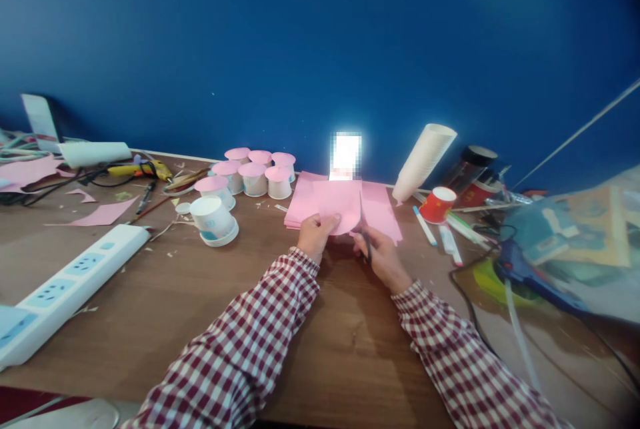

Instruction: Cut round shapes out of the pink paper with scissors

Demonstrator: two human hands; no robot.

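Note:
My left hand (317, 234) pinches a pink paper piece (341, 202) with a rounded lower edge, thumb on top. In my right hand (383, 257) is a pair of scissors (367, 242), its fingers through the dark handles. The blades point away from me along the right side of the paper; whether they are parted I cannot make out. Beneath and behind lies a stack of pink paper sheets (301, 205). To the left, several paper cups (255, 182) stand in a group with pink rounds on top. Nearer me, a white paper cup (211, 217) is upside down.
A white power strip (85, 289) lies at left, near a yellow glue gun (143, 170) and pink scraps (103, 213). Leaning at right is a stack of white cups (423, 162), beside a red cup (437, 205), markers (425, 225) and a blue glue gun (535, 282). A bright screen (346, 155) stands against the blue wall.

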